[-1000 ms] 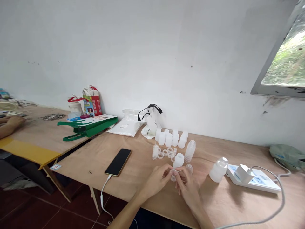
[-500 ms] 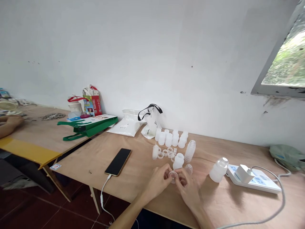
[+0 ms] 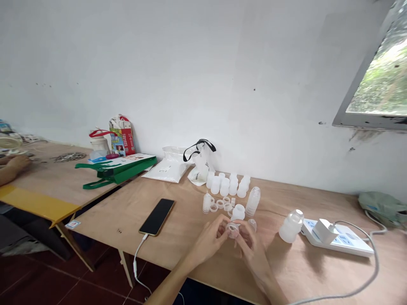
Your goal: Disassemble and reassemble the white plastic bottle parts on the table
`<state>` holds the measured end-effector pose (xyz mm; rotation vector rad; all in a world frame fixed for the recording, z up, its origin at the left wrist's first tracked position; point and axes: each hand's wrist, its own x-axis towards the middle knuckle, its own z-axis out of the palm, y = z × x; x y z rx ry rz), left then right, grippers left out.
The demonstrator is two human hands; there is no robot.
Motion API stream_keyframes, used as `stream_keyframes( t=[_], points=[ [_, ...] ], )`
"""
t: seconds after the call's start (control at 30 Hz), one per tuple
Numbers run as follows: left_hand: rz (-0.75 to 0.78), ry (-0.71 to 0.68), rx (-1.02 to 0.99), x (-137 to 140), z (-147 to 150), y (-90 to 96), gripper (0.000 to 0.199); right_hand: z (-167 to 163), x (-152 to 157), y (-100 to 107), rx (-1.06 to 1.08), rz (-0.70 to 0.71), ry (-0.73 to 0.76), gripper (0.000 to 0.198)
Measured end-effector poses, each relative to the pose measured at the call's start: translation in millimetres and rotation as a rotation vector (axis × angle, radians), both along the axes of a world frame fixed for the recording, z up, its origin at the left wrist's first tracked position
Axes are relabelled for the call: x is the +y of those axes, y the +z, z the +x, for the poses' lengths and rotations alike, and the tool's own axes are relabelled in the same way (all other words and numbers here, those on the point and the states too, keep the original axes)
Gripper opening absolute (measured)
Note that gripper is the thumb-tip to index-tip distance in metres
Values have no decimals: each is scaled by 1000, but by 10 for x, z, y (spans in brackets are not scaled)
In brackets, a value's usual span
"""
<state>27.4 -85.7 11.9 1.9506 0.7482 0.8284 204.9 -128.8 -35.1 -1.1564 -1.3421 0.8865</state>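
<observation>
I have a translucent ring (image 3: 232, 227) pinched between the fingertips of both hands, raised just above the near part of the table (image 3: 187, 207). My left hand (image 3: 210, 238) grips it from one side and my right hand (image 3: 252, 245) from the other, fingers curled close together around it.

Just beyond my fingers stands a frosted bottle body (image 3: 238, 212), and a small clear domed cap (image 3: 252, 223) shows partly behind my right hand. Farther back lie loose rings (image 3: 220, 204), between a ribbed stack with a pointed tip (image 3: 206, 203) and a leaning stack of clear caps (image 3: 253, 201). Behind those is a cluster of frosted bottles (image 3: 224, 186), near the wall.

Well to my right, a capped bottle (image 3: 291, 227) stands beside a white power strip (image 3: 352, 247) with a charger (image 3: 324, 229) plugged in. To my left lies a dark-screened phone (image 3: 157, 217) on its cable. Past it are a white plastic package (image 3: 167, 167) and a black-handled white bag (image 3: 200, 168).
</observation>
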Motion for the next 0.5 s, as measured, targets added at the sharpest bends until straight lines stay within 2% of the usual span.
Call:
stream_keyframes(
  t=[0.2,0.37,0.5],
  points=[
    [-31,-29,-74,67,-49,-53,35,69,11,51,131,-114,113,56],
    [-74,47,-88,60,12,-86,30,195,29,135,94,-118,146,48],
    [-119,62,-127,69,63,-104,28,329,-7,277,60,-83,83,47]
  ],
)
